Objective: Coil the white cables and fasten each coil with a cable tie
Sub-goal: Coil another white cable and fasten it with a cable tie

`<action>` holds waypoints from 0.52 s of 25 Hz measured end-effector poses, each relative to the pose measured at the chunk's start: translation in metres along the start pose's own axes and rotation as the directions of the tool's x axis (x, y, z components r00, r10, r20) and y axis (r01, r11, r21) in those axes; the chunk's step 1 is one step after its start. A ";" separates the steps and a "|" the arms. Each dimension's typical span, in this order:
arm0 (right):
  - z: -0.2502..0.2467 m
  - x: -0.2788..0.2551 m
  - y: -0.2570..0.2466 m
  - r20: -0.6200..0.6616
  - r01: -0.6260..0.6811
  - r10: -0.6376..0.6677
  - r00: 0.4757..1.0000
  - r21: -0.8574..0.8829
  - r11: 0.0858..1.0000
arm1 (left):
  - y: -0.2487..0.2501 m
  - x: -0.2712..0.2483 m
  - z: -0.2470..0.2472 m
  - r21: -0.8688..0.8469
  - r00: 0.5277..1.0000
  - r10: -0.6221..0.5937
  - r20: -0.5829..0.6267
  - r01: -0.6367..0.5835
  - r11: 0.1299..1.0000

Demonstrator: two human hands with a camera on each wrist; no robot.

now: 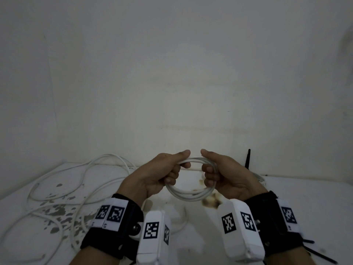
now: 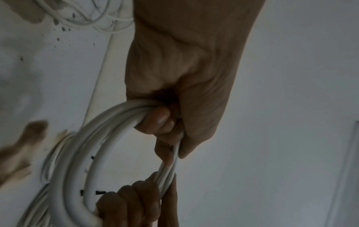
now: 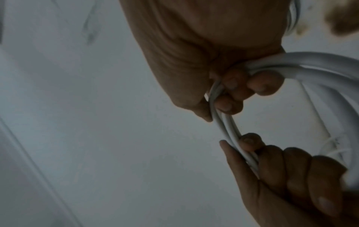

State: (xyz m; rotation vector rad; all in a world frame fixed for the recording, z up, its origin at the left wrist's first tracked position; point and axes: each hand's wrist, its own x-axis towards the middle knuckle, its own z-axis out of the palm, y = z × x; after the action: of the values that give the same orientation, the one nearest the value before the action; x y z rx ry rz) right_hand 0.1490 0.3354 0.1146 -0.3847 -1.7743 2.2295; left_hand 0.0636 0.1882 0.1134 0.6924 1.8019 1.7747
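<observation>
A white cable coil (image 1: 191, 195) of several loops hangs in the air above the table, held between both hands. My left hand (image 1: 168, 169) grips its left side, fingers curled through the ring and thumb on top. My right hand (image 1: 212, 169) grips the right side the same way. The left wrist view shows the coil (image 2: 81, 153) running out of my left hand (image 2: 174, 99). In the right wrist view the coil (image 3: 320, 69) passes through my right hand (image 3: 223, 76). Black cable ties (image 1: 321, 255) lie on the table at the lower right.
Loose white cables (image 1: 63, 188) sprawl over the left half of the stained white table (image 1: 305, 188). A black antenna (image 1: 248, 159) stands against the wall behind my right hand. A plain wall closes off the back.
</observation>
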 end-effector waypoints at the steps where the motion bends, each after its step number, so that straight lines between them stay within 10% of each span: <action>1: 0.000 0.001 0.000 -0.004 -0.010 0.010 1.000 0.017 1.000 | 0.000 0.000 -0.001 -0.004 1.000 -0.005 0.001 0.005 1.000; 13: 0.007 0.002 0.004 -0.031 0.073 -0.071 0.997 0.062 0.995 | -0.002 0.005 -0.007 -0.194 0.999 -0.012 -0.051 0.002 0.981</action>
State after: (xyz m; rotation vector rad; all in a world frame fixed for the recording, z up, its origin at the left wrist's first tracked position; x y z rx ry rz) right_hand 0.1448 0.3291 0.1125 -0.3331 -1.6715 2.2126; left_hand 0.0552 0.1860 0.1113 0.5662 1.6332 1.9481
